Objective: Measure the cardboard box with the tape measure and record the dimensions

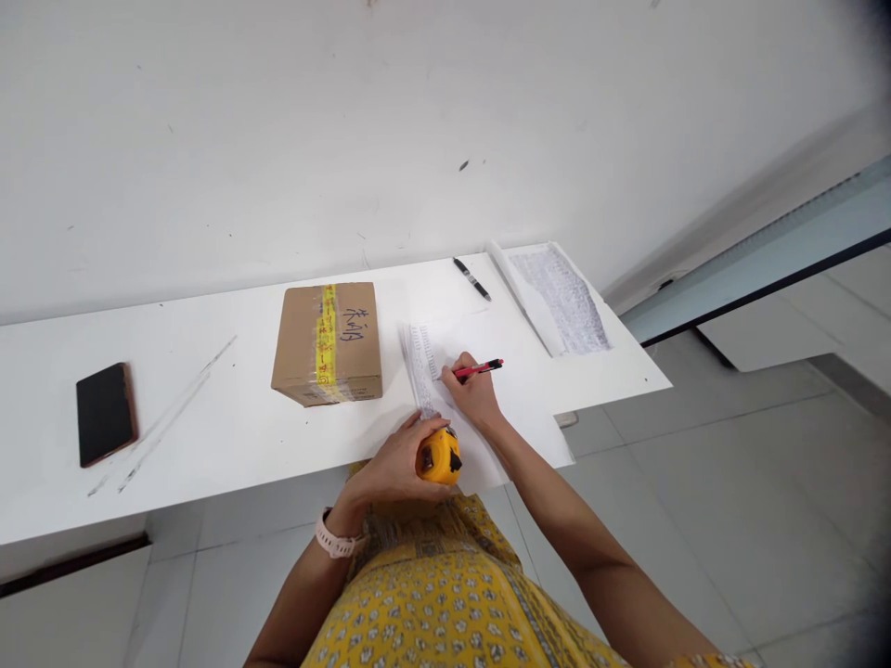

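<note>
My left hand [396, 466] is wrapped round a yellow tape measure [440, 456] at the front edge of the table. In my right hand [474, 394] is a red and black pen [480, 368], its tip down on a white sheet of paper [519, 399]. Handwriting runs in a column along the left side of that paper. Beyond my left hand stands a closed cardboard box [362, 353], sealed with yellow printed tape and marked with handwritten characters.
A black pen [471, 279] lies behind the paper. Further right are written sheets [557, 297] with a curled edge. A dark phone [106, 415] rests on the left of the white table [229, 408]. A wall [278, 139] rises behind; a glass panel [766, 250] stands at right.
</note>
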Tool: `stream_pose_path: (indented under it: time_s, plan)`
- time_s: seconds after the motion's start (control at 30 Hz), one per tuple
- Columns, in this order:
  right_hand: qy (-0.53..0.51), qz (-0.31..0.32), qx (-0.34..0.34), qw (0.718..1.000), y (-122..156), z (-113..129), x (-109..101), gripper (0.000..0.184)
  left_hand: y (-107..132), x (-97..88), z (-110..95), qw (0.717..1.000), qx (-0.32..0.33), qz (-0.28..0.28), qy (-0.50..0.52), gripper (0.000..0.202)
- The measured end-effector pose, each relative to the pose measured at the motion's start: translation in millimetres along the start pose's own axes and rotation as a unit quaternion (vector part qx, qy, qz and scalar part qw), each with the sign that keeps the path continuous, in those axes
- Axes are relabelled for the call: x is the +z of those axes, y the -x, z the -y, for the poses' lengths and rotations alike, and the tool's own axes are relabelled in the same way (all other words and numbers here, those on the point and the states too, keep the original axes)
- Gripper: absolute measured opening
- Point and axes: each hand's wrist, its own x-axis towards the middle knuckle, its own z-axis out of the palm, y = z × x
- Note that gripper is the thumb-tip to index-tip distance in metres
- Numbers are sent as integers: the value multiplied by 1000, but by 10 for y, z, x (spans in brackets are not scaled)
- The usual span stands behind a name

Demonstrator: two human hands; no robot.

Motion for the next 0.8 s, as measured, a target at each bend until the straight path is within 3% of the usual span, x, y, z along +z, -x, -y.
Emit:
stream_pose_path:
  time_s: [0.8]
  plan:
    - [5, -13, 6, 1000, -4, 2, -9, 32, 9, -5, 33, 1000, 8, -2, 6, 96]
